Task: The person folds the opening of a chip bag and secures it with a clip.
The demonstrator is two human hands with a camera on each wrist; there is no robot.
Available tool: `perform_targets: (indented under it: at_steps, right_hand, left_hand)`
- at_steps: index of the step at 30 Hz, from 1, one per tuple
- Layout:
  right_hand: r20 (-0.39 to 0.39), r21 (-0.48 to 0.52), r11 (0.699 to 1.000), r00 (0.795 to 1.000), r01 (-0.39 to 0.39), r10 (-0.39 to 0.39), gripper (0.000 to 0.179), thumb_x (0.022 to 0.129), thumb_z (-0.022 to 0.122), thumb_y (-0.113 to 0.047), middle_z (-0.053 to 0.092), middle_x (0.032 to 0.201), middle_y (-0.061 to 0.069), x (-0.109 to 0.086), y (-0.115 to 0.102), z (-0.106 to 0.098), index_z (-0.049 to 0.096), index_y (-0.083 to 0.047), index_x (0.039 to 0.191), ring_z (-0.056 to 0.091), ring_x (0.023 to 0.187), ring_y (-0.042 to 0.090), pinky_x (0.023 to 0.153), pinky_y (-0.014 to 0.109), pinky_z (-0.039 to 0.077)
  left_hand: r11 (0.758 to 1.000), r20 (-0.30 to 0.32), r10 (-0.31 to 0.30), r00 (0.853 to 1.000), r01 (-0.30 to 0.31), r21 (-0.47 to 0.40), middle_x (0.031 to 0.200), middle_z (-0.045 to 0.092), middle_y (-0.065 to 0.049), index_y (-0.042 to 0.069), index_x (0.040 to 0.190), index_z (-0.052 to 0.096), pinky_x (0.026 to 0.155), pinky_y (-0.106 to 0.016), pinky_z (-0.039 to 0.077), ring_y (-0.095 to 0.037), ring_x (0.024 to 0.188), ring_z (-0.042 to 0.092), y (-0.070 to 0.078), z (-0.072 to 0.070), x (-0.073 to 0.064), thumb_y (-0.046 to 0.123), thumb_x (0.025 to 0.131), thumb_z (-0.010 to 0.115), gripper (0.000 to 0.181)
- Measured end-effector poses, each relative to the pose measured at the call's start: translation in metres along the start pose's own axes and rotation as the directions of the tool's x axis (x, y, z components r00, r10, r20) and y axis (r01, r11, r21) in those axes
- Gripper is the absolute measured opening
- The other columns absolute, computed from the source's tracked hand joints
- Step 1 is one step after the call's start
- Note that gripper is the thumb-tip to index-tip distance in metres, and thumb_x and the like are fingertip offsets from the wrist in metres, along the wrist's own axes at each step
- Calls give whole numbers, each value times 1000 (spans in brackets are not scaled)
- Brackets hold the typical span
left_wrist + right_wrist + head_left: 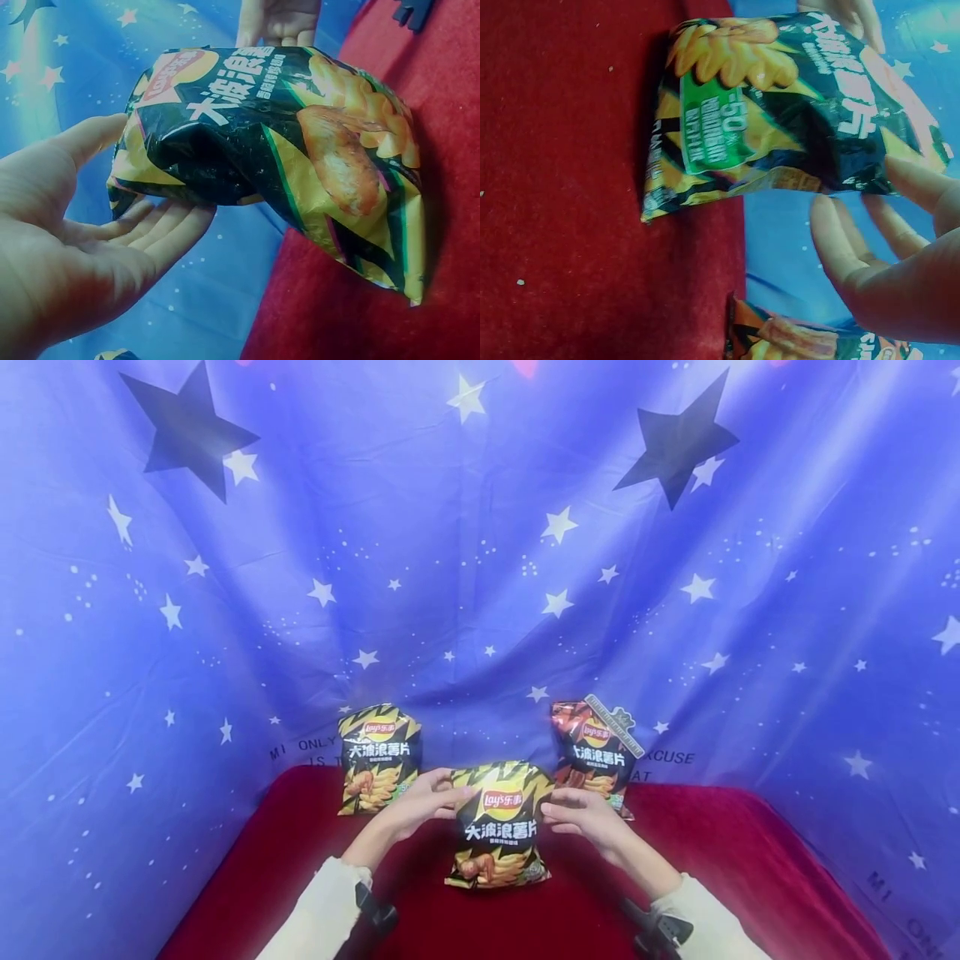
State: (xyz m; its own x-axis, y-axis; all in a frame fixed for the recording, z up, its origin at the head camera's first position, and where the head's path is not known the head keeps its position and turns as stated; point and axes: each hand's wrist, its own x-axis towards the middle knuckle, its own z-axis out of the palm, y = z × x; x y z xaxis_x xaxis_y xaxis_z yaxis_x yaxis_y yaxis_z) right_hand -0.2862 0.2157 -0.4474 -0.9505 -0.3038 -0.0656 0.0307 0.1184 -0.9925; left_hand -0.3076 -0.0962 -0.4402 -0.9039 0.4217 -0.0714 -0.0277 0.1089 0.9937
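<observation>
A yellow-and-black Lay's chip bag (501, 827) stands upright on the red cloth, its printed front facing me. My left hand (426, 802) holds its upper left side, thumb at the front and fingers behind. On the opposite side, my right hand (588, 818) holds the bag's edge between thumb and fingers. In the left wrist view, the left fingers (161, 232) reach along the back of the bag (225, 142). The right thumb (911, 176) touches the bag's side (772, 142) in the right wrist view, with the other fingertips close behind it.
A matching yellow-and-black chip bag (380, 764) stands at the back left. At the back right stands a red-and-black chip bag (592, 760) with a long grey ruler-like piece (615, 725) across its top corner. A blue star-patterned curtain (450, 568) hangs behind the red-covered table (720, 860).
</observation>
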Motion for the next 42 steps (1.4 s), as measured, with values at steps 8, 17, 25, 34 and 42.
perform_targets:
  at_steps: [8,17,25,34,42]
  right_hand:
    - [-123,20,998,991,54,-51,45,93,73,-10,70,110,3,10,8,5,58,15,128,72,92,11,95,41,60]
    - [-114,51,996,991,73,-67,29,91,73,-6,74,95,-3,18,9,6,65,9,116,73,86,10,91,36,62]
    - [-110,43,996,991,80,-75,18,91,72,-3,75,93,-2,20,6,4,69,4,108,73,86,10,91,37,62]
    - [-49,-5,996,995,84,-84,19,90,74,-4,69,96,-3,22,-1,-3,71,5,106,72,85,12,92,44,61]
    - [14,-25,996,997,82,-81,18,86,76,1,71,89,-1,29,-9,-12,73,7,103,74,81,13,86,43,63]
  left_hand:
    - [965,-103,155,982,-128,228,136,64,-17,3,135,62,101,-43,55,-32,123,62,14,4,16,29,96,72,48]
    - [818,5,330,944,-289,498,118,76,-9,9,116,77,102,-43,55,-28,116,68,48,19,26,22,96,71,24]
    - [786,1,320,947,-266,557,109,78,-10,8,109,78,101,-46,55,-27,108,71,61,26,34,13,93,73,17]
    - [803,66,305,950,-294,518,107,79,-8,9,106,79,97,-38,56,-21,103,70,63,21,37,15,92,75,16]
    - [861,111,257,960,-279,426,104,79,-8,8,105,79,82,-27,57,-9,90,68,62,19,41,17,87,80,20]
